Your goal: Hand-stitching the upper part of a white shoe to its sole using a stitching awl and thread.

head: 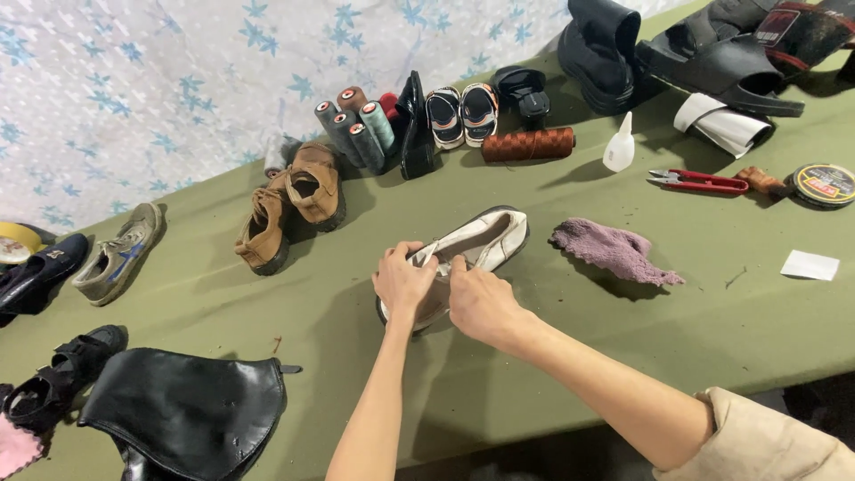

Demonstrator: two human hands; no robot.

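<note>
A white slip-on shoe (485, 239) with a dark sole lies on the green table (695, 330), toe pointing away to the right. My left hand (403, 281) grips the heel end of the shoe, fingers curled over its rim. My right hand (481, 301) pinches the same rim right beside it, thumb and fingers on the opening edge. Both hands hide the heel part.
A purple cloth (614, 251) lies right of the shoe. Brown boots (294, 200), thread cones (356, 129), a brown spool (527, 144), small sandals (461, 114), glue bottle (620, 144), red snips (699, 182), polish tin (823, 184), black sandals (712, 53), grey sneaker (120, 254) and black boot (183, 410) surround it.
</note>
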